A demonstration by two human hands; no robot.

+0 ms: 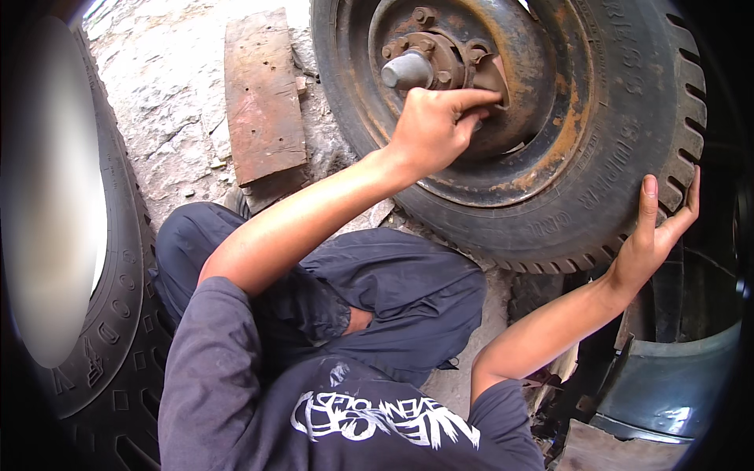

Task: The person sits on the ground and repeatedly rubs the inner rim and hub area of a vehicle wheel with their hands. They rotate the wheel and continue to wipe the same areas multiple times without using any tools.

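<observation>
In front of me a worn black tyre [624, 118] stands on a rusty steel wheel rim [568, 126]. A hub with a grey rounded cap [406, 72] and several bolts [445, 78] sits at its middle. My left hand [436, 126] is just below the cap, its index fingertip at the edge of a hole in the wheel disc [492, 82]. Its fingers are bent close together, and whether they pinch something small cannot be made out. On the lower right of the tyre, my right hand [654, 229] straddles the tread edge, thumb on the near side and fingers beyond.
Close on my left stands a Goodyear tyre [126, 347]. A thick brown slab [265, 100] with small holes lies on rough stony ground [171, 88]. At lower right are a dark glossy curved panel [665, 382] and a brownish sheet [618, 450]. My bent legs [400, 282] are below the wheel.
</observation>
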